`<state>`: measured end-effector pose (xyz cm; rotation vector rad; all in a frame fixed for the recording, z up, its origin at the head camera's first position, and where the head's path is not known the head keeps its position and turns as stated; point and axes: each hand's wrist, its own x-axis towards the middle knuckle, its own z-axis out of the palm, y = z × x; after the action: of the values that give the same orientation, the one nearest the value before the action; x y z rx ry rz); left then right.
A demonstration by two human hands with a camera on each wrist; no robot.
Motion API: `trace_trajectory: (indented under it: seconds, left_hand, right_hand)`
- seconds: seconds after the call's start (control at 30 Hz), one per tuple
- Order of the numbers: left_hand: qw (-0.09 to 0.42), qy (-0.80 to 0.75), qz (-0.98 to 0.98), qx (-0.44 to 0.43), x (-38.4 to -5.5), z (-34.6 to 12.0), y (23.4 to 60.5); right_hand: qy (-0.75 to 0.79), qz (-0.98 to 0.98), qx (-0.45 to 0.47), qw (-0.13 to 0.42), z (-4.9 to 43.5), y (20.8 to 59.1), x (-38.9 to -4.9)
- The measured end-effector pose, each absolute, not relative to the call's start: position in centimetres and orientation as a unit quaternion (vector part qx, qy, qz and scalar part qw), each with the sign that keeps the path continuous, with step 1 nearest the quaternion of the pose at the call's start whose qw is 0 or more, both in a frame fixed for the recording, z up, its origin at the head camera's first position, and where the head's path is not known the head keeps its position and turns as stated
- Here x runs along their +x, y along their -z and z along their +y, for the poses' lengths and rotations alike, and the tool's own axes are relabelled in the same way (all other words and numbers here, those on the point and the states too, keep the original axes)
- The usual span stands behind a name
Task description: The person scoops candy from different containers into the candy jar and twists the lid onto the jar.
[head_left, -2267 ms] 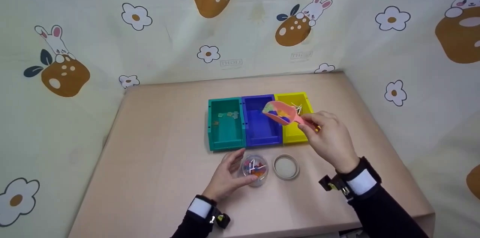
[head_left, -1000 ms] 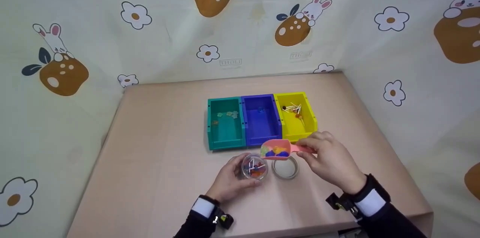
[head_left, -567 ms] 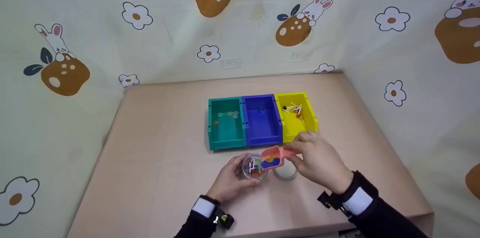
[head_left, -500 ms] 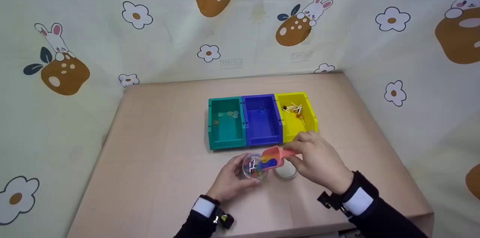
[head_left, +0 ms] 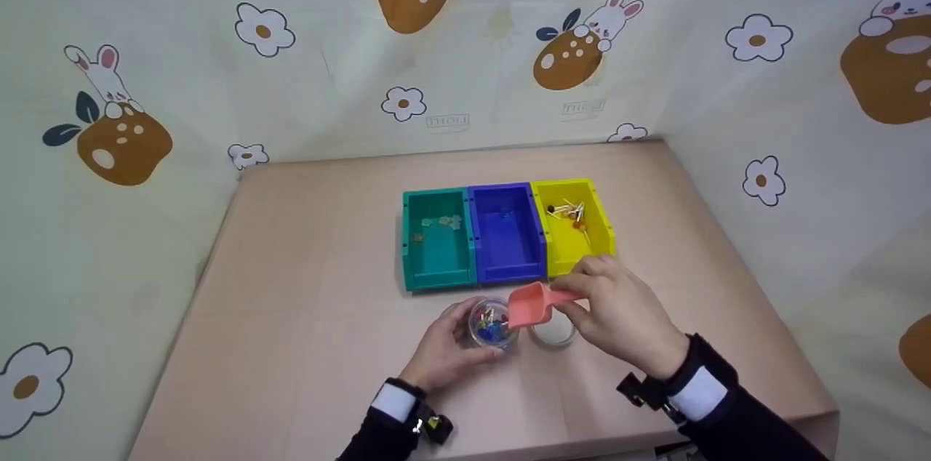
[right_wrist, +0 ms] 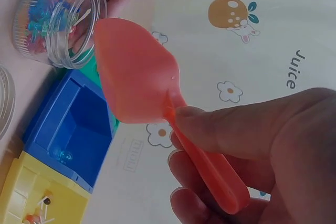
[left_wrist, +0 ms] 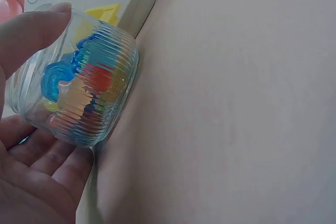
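Note:
A clear ribbed jar [head_left: 494,323] holds blue, red and yellow translucent pieces and thin white sticks. My left hand [head_left: 452,348] grips it, thumb on one side and fingers on the other; in the left wrist view the jar [left_wrist: 79,85] stands on the table. My right hand [head_left: 618,308] pinches the handle of a pink scoop [head_left: 531,305]. The scoop's mouth tilts down at the jar's rim, and its bowl is bare. In the right wrist view the scoop [right_wrist: 136,72] shows its underside, near the jar's open mouth. A round lid [head_left: 554,330] lies right of the jar, partly behind the scoop and hand.
Behind the jar stand three joined bins. The green bin [head_left: 439,268] has several small pale pieces, the blue bin [head_left: 509,257] a few blue ones. Several small stick pieces lie in the yellow bin [head_left: 571,254]. A patterned cloth [head_left: 320,97] encloses the table [head_left: 305,301].
My right hand has brought the loaded scoop down from above the bins to the jar and tipped it. The blue, yellow and green pieces have slid into the jar. My left hand still holds it.

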<state>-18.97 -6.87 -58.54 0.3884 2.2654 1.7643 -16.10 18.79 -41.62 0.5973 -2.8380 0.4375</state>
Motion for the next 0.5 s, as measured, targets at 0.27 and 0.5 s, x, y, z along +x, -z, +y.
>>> trace_trajectory:
  seconds: [0.27,0.5]
  left_hand:
    - [0.124,-0.598,0.781,0.13,-19.15,-6.81,58.43]
    - [0.118,-0.581,0.794,0.133,-18.99,-6.82,57.83]
  right_hand:
    - [-0.155,-0.966,0.184,0.094,19.03,41.61,-16.15]
    - [-0.156,-0.963,0.189,0.107,19.34,41.67,-16.06]
